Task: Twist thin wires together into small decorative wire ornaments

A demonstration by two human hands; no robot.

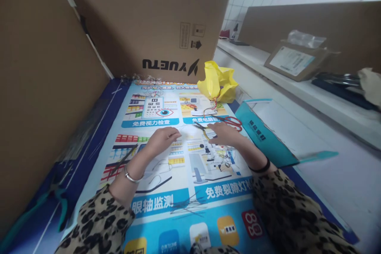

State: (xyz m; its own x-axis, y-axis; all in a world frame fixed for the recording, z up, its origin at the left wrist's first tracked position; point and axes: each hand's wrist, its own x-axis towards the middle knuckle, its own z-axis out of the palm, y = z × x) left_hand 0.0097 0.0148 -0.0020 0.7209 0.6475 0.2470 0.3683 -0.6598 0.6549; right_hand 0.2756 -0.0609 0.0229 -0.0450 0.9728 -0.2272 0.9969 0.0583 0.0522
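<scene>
My right hand (pixel 224 134) is closed round small pliers (pixel 205 132) with yellow handles, their dark jaws pointing left toward my other hand. At left centre, my left hand (pixel 163 139) has thumb and fingers pressed together in a pinch; what lies between them is too small to make out. Just beyond my right hand lie scissors (pixel 234 124) with red handles. Several thin dark wire pieces (pixel 188 205) are scattered on the printed poster (pixel 190 182) near me. A tangle of fine wires (pixel 228 158) rests below my right wrist.
A crumpled yellow bag (pixel 218 81) with reddish strands stands at the back. Teal-handled pliers (pixel 55 196) lie at left. A teal box (pixel 262 131) sits on the right. Cardboard panels (pixel 143 20) wall the back and left. Clear twisted bits (pixel 149 79) lie along the far edge.
</scene>
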